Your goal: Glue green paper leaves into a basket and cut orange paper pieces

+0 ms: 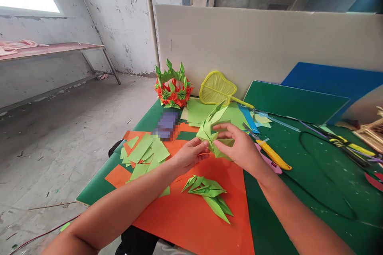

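"Where's the folded green paper [205, 130]?"

"Above the orange sheet [194, 223] in a 2-handed pinch: left hand [191, 154] at lower left, right hand [239, 145] at right, long tip slanting up rightward."

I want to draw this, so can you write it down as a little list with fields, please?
Left hand: pinching folded green paper
Right hand: at the same paper
Below the hands: orange sheet, with folded green pieces on it
Left side: flat green slips
Back: green-and-orange paper ring; yellow fan
Right side: yellow cutter on the green table
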Demonstrator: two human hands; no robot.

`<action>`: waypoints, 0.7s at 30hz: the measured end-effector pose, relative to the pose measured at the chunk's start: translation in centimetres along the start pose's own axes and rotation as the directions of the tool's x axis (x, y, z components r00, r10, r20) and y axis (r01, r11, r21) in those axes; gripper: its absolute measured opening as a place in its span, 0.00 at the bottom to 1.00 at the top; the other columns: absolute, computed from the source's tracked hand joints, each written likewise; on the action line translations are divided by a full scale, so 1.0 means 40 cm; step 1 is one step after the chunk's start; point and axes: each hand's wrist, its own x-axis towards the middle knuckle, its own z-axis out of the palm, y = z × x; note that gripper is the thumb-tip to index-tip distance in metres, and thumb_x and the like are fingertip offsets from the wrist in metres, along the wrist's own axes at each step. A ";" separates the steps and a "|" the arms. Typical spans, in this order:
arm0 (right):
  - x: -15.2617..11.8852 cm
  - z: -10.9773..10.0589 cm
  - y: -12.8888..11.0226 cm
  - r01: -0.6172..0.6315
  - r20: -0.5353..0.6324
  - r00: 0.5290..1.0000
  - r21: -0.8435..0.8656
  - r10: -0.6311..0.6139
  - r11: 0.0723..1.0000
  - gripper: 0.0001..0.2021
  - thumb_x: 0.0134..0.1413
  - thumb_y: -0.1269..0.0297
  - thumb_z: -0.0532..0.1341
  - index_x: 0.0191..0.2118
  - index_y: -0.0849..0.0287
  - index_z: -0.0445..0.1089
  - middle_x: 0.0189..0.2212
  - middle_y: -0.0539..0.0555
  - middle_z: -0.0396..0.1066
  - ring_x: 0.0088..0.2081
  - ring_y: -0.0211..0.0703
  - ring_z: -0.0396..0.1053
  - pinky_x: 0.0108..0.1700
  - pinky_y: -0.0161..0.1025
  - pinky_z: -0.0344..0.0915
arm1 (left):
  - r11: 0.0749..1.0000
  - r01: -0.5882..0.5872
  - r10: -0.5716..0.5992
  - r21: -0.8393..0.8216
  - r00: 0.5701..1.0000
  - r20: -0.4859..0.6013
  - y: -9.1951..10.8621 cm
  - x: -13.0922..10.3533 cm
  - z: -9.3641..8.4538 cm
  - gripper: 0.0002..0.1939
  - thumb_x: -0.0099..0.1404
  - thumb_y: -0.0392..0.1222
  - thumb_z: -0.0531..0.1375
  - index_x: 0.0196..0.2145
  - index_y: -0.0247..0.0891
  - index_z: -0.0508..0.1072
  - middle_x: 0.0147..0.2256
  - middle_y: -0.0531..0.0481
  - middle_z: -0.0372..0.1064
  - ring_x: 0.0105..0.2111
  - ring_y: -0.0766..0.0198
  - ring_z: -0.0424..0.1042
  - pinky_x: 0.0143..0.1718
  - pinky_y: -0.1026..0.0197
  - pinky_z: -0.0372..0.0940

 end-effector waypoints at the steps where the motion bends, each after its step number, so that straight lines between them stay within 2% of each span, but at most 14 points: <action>1: 0.001 -0.003 0.001 0.004 0.016 1.000 -0.008 -0.004 1.000 0.18 0.50 0.63 0.61 0.49 0.51 0.65 0.36 0.51 0.76 0.39 0.45 0.74 0.39 0.38 0.67 | 1.000 -0.003 0.003 0.002 1.000 0.003 0.002 0.001 -0.002 0.20 0.48 0.46 0.72 0.26 0.36 0.64 0.27 0.55 0.66 0.30 0.72 0.67 0.39 0.66 0.63; 6: -0.003 -0.029 -0.005 0.032 0.054 0.998 -0.225 -0.020 0.974 0.24 0.47 0.60 0.64 0.52 0.50 0.64 0.38 0.53 0.76 0.40 0.50 0.74 0.38 0.41 0.66 | 1.000 -0.015 0.015 0.014 1.000 0.002 0.010 0.007 -0.014 0.18 0.49 0.46 0.72 0.33 0.37 0.70 0.29 0.56 0.66 0.31 0.72 0.67 0.39 0.66 0.63; 10: -0.008 -0.033 -0.007 0.093 0.045 0.996 -0.410 -0.082 0.907 0.24 0.47 0.63 0.63 0.53 0.49 0.64 0.36 0.54 0.76 0.41 0.54 0.73 0.36 0.42 0.65 | 0.999 -0.034 0.034 0.011 0.999 0.001 0.014 0.015 -0.020 0.17 0.50 0.45 0.71 0.30 0.36 0.70 0.29 0.54 0.66 0.31 0.72 0.67 0.40 0.65 0.63; 12: -0.007 -0.027 -0.002 0.134 0.025 0.990 -0.468 -0.139 0.873 0.24 0.49 0.66 0.62 0.54 0.50 0.63 0.34 0.53 0.75 0.40 0.53 0.72 0.38 0.43 0.65 | 0.990 -0.068 0.067 0.121 0.998 0.007 0.020 0.018 -0.025 0.16 0.51 0.47 0.70 0.30 0.35 0.70 0.29 0.53 0.67 0.31 0.71 0.67 0.40 0.64 0.63; 13: -0.006 -0.022 0.001 0.152 0.017 0.986 -0.491 -0.165 0.858 0.24 0.49 0.67 0.62 0.55 0.50 0.62 0.34 0.53 0.75 0.40 0.53 0.72 0.39 0.44 0.64 | 0.968 -0.082 0.082 0.238 0.997 0.009 0.024 0.018 -0.030 0.16 0.53 0.49 0.68 0.31 0.35 0.72 0.29 0.52 0.67 0.30 0.69 0.67 0.39 0.64 0.63; 15: -0.001 -0.011 0.009 0.177 0.008 0.979 -0.522 -0.203 0.834 0.24 0.50 0.69 0.61 0.55 0.52 0.62 0.34 0.54 0.74 0.38 0.52 0.71 0.42 0.45 0.63 | 0.834 -0.114 0.125 0.540 0.992 0.017 0.038 0.016 -0.042 0.16 0.55 0.51 0.65 0.33 0.35 0.74 0.27 0.51 0.69 0.27 0.67 0.67 0.33 0.64 0.62; 17: 0.004 0.002 0.018 0.182 0.000 0.976 -0.545 -0.217 0.819 0.24 0.51 0.70 0.60 0.55 0.54 0.61 0.33 0.54 0.74 0.37 0.51 0.71 0.43 0.46 0.63 | 0.608 -0.177 0.218 0.774 0.975 0.052 0.054 0.008 -0.055 0.12 0.56 0.49 0.65 0.31 0.37 0.76 0.26 0.50 0.70 0.24 0.67 0.65 0.26 0.65 0.58; 19: 0.006 0.018 0.028 0.172 -0.009 0.977 -0.560 -0.214 0.810 0.24 0.51 0.70 0.60 0.56 0.55 0.59 0.32 0.54 0.73 0.35 0.51 0.70 0.43 0.46 0.62 | 0.418 -0.251 0.277 0.873 0.950 0.141 0.070 -0.003 -0.062 0.09 0.56 0.47 0.64 0.27 0.39 0.77 0.25 0.51 0.71 0.23 0.67 0.63 0.23 0.65 0.54; 21: 0.006 0.036 0.037 0.169 -0.006 0.978 -0.563 -0.209 0.809 0.26 0.52 0.69 0.60 0.57 0.56 0.58 0.31 0.54 0.73 0.35 0.52 0.70 0.42 0.46 0.62 | 0.300 -0.317 0.239 0.900 0.938 0.250 0.080 -0.016 -0.060 0.08 0.57 0.46 0.63 0.28 0.40 0.78 0.24 0.51 0.70 0.23 0.67 0.63 0.23 0.66 0.53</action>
